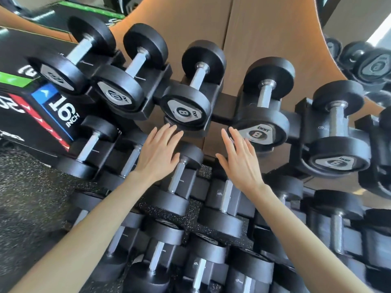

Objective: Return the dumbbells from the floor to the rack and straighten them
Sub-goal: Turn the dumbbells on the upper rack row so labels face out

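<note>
I held both grips apart, fingers straight: left hand [157, 153] at the left 8 dumbbell [186, 112] on the rack [157, 92], right hand [240, 157] at the right 8 dumbbell [259, 132].

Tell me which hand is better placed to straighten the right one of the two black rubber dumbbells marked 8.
Right. The right hand has straight fingers at the front head of the right black rubber dumbbell marked 8; the left hand lies across the gap, by the other dumbbell marked 8.
</note>
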Motion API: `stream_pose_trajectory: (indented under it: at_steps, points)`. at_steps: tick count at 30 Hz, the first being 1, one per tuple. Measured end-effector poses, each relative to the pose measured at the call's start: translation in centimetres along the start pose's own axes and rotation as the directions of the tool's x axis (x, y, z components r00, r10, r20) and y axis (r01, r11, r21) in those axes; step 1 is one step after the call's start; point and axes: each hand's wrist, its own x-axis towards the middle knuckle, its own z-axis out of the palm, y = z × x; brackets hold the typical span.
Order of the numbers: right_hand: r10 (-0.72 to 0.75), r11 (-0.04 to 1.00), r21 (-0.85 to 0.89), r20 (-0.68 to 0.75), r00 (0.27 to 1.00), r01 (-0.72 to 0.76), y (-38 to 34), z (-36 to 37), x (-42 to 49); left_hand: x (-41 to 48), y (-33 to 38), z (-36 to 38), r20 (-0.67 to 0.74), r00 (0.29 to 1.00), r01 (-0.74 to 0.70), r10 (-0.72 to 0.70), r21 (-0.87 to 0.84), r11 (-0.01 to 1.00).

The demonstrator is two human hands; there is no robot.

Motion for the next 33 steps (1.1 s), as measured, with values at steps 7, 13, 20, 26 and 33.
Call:
stream_pose_trajectory:
  at_steps: [7, 13, 20, 26, 33]
  points:
    - [0.106, 0.994, -0.023, 0.050, 0.993, -0.105, -3.4, 2.9, 3.0, 2.8, -6.0, 1.4, 0.021, 0.994, -0.105, 0.106, -0.035, 0.994]
    - [0.195, 0.979, -0.057, -0.035, 0.980, -0.197, -6.3, 2.3, 7.9, 5.9, -10.4, 2.2, 0.018, 0.978, -0.203, 0.206, -0.115, 0.972]
    - [0.187, 0.973, -0.132, -0.031, 0.982, -0.189, -8.4, 0.7, 12.7, 6.3, -11.7, 2.8, -0.163, 0.966, -0.246, 0.201, -0.331, 0.911]
    - [0.229, 0.953, -0.215, 0.051, 0.972, -0.213, -8.9, -0.5, 16.2, 9.4, -12.5, 2.5, -0.125, 0.975, -0.220, 0.184, -0.434, 0.873]
    - [0.258, 0.962, -0.119, 0.106, 0.960, -0.246, -7.9, -0.9, 16.9, 13.6, -11.4, 1.1, -0.152, 0.947, -0.319, 0.282, -0.518, 0.794]
